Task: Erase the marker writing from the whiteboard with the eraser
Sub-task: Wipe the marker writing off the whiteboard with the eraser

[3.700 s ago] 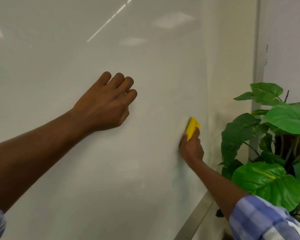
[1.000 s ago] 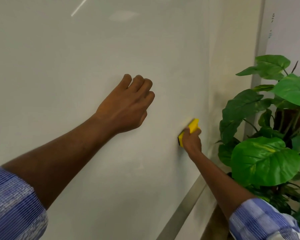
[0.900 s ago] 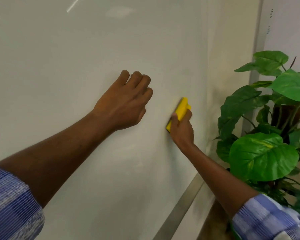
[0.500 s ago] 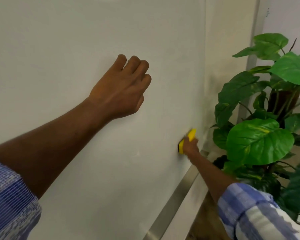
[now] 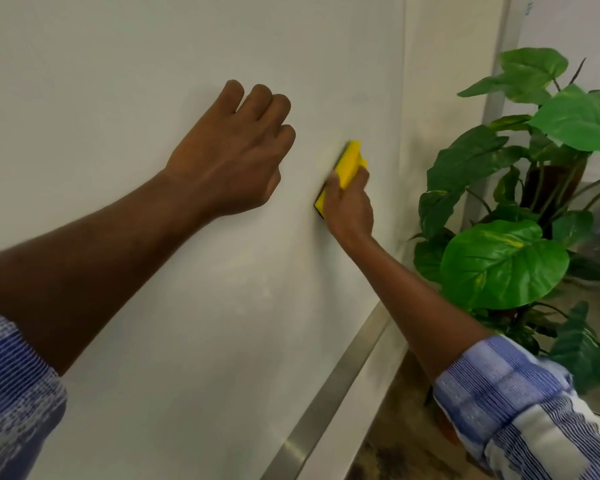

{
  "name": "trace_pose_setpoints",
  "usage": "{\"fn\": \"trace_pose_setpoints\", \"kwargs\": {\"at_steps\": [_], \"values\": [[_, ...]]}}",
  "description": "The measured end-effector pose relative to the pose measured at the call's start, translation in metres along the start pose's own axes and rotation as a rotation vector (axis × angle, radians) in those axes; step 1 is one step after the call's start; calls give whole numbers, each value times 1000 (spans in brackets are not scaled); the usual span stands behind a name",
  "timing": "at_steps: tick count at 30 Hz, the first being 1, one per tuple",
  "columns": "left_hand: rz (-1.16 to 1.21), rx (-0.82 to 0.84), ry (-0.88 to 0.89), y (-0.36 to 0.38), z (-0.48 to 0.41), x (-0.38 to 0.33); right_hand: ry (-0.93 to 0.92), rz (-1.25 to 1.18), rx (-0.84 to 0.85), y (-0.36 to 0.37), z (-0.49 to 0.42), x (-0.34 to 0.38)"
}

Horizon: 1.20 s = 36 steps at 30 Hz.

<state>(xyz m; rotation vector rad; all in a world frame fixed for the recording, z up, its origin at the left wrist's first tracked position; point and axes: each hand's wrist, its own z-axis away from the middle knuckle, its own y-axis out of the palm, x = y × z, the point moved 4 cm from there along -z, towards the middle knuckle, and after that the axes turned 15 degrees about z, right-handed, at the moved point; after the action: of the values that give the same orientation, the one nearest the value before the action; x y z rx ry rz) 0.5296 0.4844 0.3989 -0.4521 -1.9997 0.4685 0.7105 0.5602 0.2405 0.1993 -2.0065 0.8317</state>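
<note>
Right hand [image 5: 349,209]: fingers clamped on yellow eraser [image 5: 343,171], pressed flat against whiteboard [image 5: 153,64], right of centre, near right edge. Left hand [image 5: 232,157]: fingers curled together, empty, braced on board left of eraser.

Risks:
- Faint smudges possibly left below hands; marker writing not discernible.
- Stroke overrunning right edge; elbow brushing plant [image 5: 503,261] close right.
- Eraser tilt reducing pad contact.

Containers: none visible; plant pot hidden.

Whiteboard [image 5: 153,64]: I see a white surface with a metal bottom frame.
Eraser [image 5: 347,168]: yellow, pressed against it, held by right hand [image 5: 350,209].
Left hand [image 5: 229,157]: loose fist resting on it, 9 o'clock of the eraser.
</note>
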Motion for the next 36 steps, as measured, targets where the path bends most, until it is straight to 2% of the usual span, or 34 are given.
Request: {"fn": "trace_pose_setpoints", "kwargs": {"at_steps": [3,5,7,10,12,14,16,18,20,25,27,29,31,34,36], "values": [[8,-2,5,1,0,-1,-192,15,-109,0,23,1],[-9,-11,7,2,1,-2,-165,-18,-67,18,44,-35],[-21,-24,8,3,2,-4,64,-77,61,48,70,-88],[-9,-14,14,8,4,-9,571,-79,363,99,132,-167],[8,0,11,12,10,-17,801,-120,533,120,177,-195],[47,21,22,16,20,-30,955,-217,581,125,200,-200],[80,40,56,21,32,-45,1015,-340,536,120,192,-184],[98,44,74,22,43,-55,912,-352,484,107,160,-159],[106,37,63,24,49,-58,710,-245,434,76,121,-121],[183,7,-47,26,57,-65,43,-123,83,5,57,0],[207,-9,-65,27,67,-75,-93,-99,-35,0,59,11],[226,-19,-83,29,84,-87,-114,-115,-38,14,68,-15],[257,-19,-109,31,100,-97,55,-153,47,42,84,-67],[292,5,-126,34,122,-110,523,-127,293,94,141,-158],[303,29,-127,37,134,-118,727,-75,456,121,196,-193]]}}
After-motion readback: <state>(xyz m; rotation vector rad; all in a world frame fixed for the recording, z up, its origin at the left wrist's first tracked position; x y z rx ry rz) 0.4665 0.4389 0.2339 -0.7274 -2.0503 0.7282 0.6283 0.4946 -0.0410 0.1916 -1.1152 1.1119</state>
